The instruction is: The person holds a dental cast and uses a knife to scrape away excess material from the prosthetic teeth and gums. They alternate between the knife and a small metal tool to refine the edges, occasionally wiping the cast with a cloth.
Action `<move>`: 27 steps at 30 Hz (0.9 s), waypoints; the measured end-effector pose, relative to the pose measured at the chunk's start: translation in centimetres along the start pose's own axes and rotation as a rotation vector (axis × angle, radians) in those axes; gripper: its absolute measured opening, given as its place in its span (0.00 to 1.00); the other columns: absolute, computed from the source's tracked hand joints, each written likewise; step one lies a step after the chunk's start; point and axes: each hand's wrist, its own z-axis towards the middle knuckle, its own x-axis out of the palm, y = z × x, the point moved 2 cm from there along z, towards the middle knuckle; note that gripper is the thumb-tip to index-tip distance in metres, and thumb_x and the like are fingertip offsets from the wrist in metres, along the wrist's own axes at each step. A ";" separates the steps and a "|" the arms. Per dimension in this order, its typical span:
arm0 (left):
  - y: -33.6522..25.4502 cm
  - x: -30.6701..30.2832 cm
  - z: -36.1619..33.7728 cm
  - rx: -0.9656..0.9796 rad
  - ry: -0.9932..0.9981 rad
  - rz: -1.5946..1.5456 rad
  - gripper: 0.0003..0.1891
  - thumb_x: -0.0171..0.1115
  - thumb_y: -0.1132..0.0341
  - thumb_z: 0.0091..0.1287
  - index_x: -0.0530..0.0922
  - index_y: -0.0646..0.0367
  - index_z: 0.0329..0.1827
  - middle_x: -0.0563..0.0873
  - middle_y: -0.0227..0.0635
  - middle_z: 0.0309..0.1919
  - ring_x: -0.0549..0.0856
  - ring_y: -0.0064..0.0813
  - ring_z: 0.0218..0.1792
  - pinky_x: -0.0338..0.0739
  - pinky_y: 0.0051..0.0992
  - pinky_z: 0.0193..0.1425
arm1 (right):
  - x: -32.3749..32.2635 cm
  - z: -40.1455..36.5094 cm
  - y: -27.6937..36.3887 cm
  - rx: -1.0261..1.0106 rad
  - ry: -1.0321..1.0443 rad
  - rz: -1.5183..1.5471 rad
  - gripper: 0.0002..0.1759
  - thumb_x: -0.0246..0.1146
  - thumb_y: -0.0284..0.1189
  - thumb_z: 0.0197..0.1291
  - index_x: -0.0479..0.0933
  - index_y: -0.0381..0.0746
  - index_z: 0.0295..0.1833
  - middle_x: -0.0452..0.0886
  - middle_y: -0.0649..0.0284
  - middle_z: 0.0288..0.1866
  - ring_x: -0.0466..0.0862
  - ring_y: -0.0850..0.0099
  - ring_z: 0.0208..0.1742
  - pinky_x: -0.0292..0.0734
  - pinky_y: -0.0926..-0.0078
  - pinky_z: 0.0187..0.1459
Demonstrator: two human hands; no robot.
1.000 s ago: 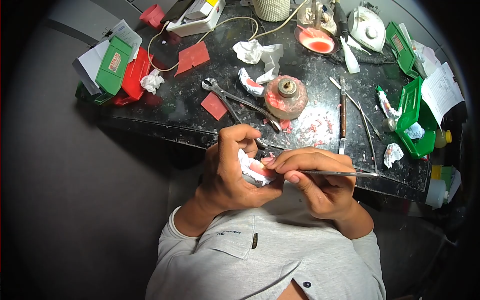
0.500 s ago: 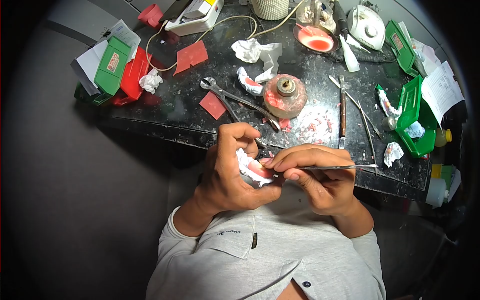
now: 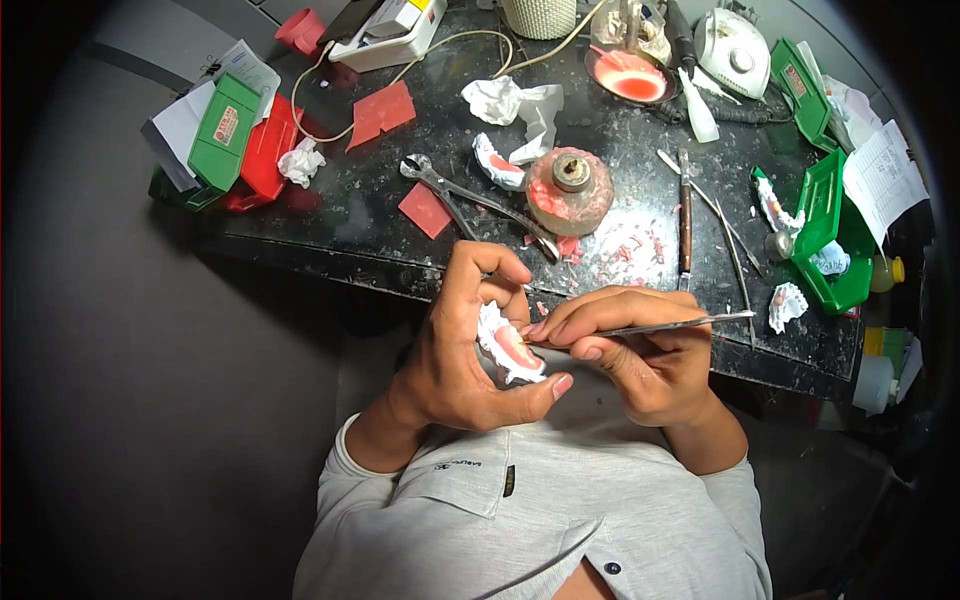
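The person wears a pale grey long-sleeved shirt (image 3: 560, 500) with chest pocket (image 3: 455, 487) and dark button (image 3: 613, 568).

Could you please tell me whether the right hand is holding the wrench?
No, the right hand grips a thin metal instrument, the left hand a dental cast, and the wrench lies untouched on the bench.

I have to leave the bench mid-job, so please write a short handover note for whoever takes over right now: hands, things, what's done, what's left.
Left hand: shut on the plaster cast, which carries pink wax, held in front of the chest just off the bench edge.
Right hand: shut on the thin metal instrument, its tip at the wax.
Done: pink wax shavings lie on the bench.
Left: with the tip at the wax, the work looks unfinished; how much remains cannot be told.
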 end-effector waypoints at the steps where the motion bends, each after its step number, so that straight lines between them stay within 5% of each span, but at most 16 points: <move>1: -0.1 -0.1 0.0 -0.028 0.021 -0.007 0.42 0.82 0.67 0.45 0.62 0.67 0.60 0.74 0.32 0.34 0.73 0.14 0.31 0.69 0.18 0.34 | 0.1 0.0 0.1 -0.001 -0.002 -0.001 0.05 0.70 0.16 0.64 0.87 0.27 0.44 0.91 0.50 0.43 0.91 0.64 0.45 0.88 0.70 0.49; 11: 0.4 0.1 -0.1 -0.116 0.137 -0.251 0.44 0.81 0.63 0.45 0.65 0.71 0.63 0.74 0.37 0.43 0.75 0.20 0.38 0.72 0.23 0.48 | 0.0 0.4 0.6 -0.123 0.042 -0.073 0.03 0.70 0.17 0.62 0.86 0.28 0.41 0.91 0.50 0.41 0.92 0.62 0.44 0.87 0.69 0.49; 27: -0.1 -0.4 0.2 -0.158 0.222 -0.227 0.46 0.79 0.60 0.43 0.66 0.76 0.63 0.72 0.34 0.40 0.73 0.19 0.38 0.68 0.22 0.46 | 0.5 0.1 0.4 -0.081 0.046 -0.009 0.03 0.70 0.16 0.62 0.86 0.28 0.41 0.91 0.51 0.40 0.92 0.62 0.44 0.87 0.69 0.48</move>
